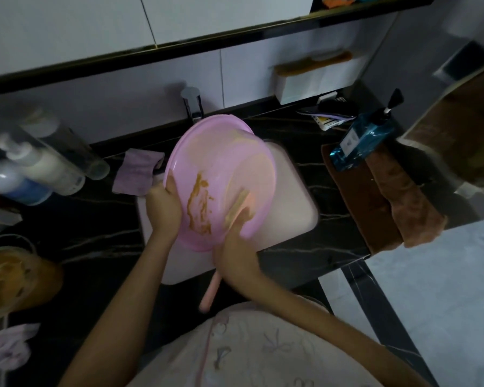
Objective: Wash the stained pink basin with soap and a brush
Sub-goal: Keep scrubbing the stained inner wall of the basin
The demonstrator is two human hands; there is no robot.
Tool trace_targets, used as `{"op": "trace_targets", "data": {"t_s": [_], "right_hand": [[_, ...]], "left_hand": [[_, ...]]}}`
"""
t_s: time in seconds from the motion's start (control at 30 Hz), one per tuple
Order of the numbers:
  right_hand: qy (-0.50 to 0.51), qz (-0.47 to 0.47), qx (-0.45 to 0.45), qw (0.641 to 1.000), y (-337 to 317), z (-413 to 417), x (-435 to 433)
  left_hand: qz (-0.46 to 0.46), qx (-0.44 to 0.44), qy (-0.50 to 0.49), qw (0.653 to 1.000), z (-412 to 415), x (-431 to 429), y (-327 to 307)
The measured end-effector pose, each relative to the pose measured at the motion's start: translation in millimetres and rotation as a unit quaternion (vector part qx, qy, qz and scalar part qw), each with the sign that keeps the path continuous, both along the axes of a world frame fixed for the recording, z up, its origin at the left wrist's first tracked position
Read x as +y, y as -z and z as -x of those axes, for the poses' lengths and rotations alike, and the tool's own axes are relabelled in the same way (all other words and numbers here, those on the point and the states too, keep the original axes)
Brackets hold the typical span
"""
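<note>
A round, smooth pink plastic basin [221,174], streaked inside with brown stain, is held tilted over the white rectangular sink [291,202]. Its left rim is clamped by the left hand [162,202]. A pink-handled brush [211,289] is gripped by the right hand [232,247], its blurred bristles pressed beyond the fingertips against the basin's inner wall.

Tilted pink basin [221,163], brown-stained inside
</note>
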State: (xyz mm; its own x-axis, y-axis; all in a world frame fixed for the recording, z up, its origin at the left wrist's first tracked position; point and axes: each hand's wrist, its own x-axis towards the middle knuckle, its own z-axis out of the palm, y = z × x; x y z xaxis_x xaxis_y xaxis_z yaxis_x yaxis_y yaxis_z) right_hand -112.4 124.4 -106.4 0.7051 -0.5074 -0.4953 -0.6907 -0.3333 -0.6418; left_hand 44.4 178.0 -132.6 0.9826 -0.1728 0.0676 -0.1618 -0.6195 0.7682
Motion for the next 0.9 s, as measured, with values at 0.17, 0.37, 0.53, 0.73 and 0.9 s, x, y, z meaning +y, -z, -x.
{"op": "trace_targets", "data": {"t_s": [0.17, 0.37, 0.53, 0.73, 0.9], "right_hand": [[0.053, -0.001, 0.029, 0.998, 19.9, -9.8, -18.4], [-0.023, -0.109, -0.018, 0.994, -4.6, 15.3, 27.3], [0.080, -0.053, 0.029, 0.995, 12.7, -13.4, -8.2], [0.034, -0.091, 0.005, 0.995, 14.9, -13.3, 8.3], [-0.003, -0.120, -0.005, 0.993, 9.0, -6.4, 39.2]], "left_hand": [[0.001, 0.003, 0.002, 1.000, -3.3, -3.4, -3.3], [0.003, 0.012, 0.008, 1.000, -6.7, -2.6, -3.4], [0.000, 0.009, 0.003, 1.000, -7.1, -5.2, -0.9], [0.026, 0.006, 0.000, 1.000, -23.9, 3.4, 6.3], [0.024, 0.014, -0.005, 1.000, -24.3, 5.5, 9.2]]}}
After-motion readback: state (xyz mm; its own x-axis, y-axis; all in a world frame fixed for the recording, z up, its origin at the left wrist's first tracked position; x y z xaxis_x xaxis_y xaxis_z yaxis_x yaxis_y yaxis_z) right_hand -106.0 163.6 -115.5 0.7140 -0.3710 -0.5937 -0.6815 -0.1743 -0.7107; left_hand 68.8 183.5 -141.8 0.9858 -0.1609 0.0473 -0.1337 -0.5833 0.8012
